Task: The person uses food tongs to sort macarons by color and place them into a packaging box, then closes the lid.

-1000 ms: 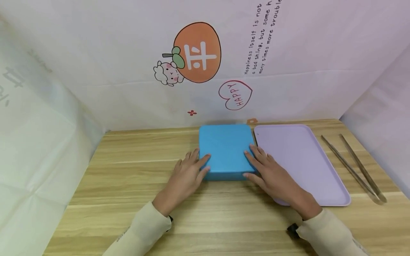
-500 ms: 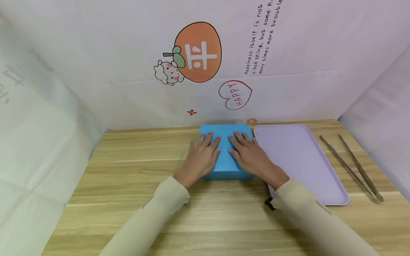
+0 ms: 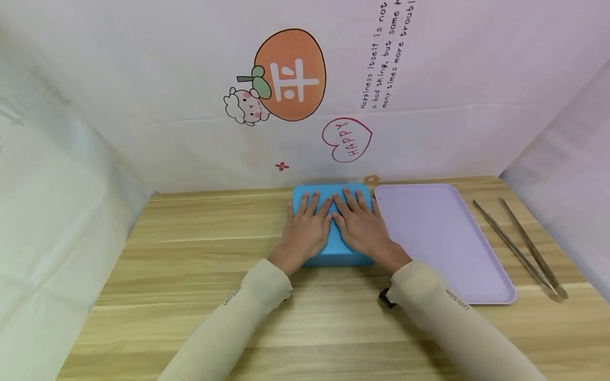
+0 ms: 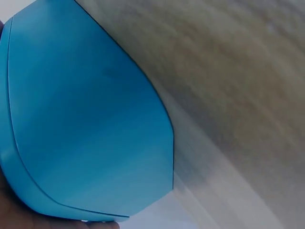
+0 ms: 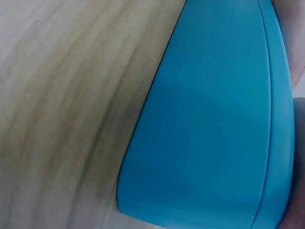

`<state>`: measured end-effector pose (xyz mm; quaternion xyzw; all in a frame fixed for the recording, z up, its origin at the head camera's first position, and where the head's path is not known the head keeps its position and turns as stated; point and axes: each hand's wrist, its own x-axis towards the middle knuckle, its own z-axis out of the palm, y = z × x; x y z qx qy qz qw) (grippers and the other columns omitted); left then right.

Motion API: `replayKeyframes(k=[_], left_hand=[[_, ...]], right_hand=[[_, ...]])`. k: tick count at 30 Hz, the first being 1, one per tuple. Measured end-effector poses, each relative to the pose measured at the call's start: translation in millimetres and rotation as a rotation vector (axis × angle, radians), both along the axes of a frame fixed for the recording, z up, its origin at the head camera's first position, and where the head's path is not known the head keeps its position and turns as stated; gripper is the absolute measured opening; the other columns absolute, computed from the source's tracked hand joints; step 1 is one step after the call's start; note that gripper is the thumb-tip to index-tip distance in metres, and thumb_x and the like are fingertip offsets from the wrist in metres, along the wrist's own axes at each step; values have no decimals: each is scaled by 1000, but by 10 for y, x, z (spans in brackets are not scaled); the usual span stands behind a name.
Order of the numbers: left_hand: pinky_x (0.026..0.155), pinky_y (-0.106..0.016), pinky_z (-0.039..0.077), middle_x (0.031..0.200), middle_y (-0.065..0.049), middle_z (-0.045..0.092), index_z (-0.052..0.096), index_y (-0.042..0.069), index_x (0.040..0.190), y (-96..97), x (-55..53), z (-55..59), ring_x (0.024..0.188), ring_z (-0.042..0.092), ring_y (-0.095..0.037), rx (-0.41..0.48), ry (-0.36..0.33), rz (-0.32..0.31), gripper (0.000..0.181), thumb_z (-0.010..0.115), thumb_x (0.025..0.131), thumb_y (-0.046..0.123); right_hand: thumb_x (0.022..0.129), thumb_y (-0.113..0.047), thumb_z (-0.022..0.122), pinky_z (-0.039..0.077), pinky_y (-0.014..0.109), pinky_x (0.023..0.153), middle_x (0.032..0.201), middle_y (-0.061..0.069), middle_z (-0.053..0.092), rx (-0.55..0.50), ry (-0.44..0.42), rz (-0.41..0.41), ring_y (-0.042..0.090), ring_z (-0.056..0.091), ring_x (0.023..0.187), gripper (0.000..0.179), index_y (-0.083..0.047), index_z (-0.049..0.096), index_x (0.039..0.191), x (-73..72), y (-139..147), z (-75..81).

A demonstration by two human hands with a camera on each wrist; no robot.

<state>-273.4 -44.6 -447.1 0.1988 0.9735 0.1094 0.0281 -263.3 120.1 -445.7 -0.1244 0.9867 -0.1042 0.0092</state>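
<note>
A blue box (image 3: 338, 259) with a lid stands on the wooden table near the back wall. In both wrist views a thin seam runs along the box side (image 4: 95, 119) just under the lid edge (image 5: 279, 124). My left hand (image 3: 307, 230) lies flat on the left part of the lid, fingers spread and straight. On the lid's right part rests my right hand (image 3: 364, 225), its fingers also straight and spread. Thumbs and index fingers of the two hands come close together over the middle. Neither hand grips anything. What the box contains is hidden.
A light purple tray (image 3: 443, 243) lies right beside the box. Further right is a pair of metal tongs (image 3: 521, 248) on the table (image 3: 200, 254). A printed white cloth (image 3: 190, 79) hangs behind the table, and pale cloth also hangs at both sides.
Both hands have moved from the box's left and right sides up onto its lid, then inward toward each other. The box, tray and tongs have stayed in place.
</note>
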Motion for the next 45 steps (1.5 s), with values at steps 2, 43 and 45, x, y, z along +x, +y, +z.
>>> replayKeyframes(k=[2, 43, 45], left_hand=[[127, -66, 16, 178, -6, 13, 24, 30, 169, -9, 0, -1, 165, 7, -32, 4, 4, 4, 54, 20, 116, 41], [124, -72, 13, 177, -6, 17, 28, 31, 168, -357, 156, -40, 164, 4, -39, 218, -7, 259, 56, 31, 115, 47], [124, -73, 11, 178, -5, 14, 25, 33, 168, -383, 189, -50, 164, 0, -39, 227, 0, 274, 57, 30, 114, 49]], right_hand=[[116, -41, 26, 9, 69, 126, 176, 14, 12, -3, 1, -1, 42, 8, 163, 59, -17, 20, 169, 1, -8, -3], [115, -39, 33, 8, 78, 120, 175, 24, 10, -149, -5, -134, 51, 6, 160, 62, -9, 22, 168, 143, 350, 71], [115, -40, 31, 7, 79, 120, 175, 23, 7, -152, -1, -142, 51, 4, 161, 63, -10, 20, 169, 172, 400, 79]])
